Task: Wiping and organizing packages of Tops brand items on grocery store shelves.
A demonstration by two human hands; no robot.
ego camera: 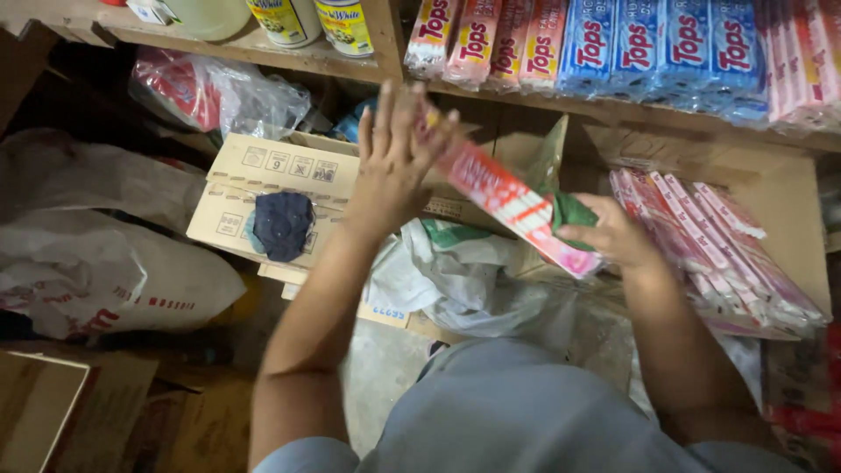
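Diagonally, pink packet (517, 208), upper-left to lower-right.

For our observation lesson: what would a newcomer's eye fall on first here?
A long pink packet at centre, held between the left hand and right hand. Above, a shelf lined with upright pink and blue packets. At right, a carton with more pink packets lying flat.

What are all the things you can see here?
Long packet: one, pink and red, held between both hands.
Same packets: a stack, pink, in the open carton on the right.
Packets on the shelf: a row, pink and blue, standing.
Cardboard box: one, tan, left of centre.
Cloth: one, dark blue, on that box.
Sack: one, white, far left.
Left hand: on the packet's upper end.
Right hand: grips its lower end.
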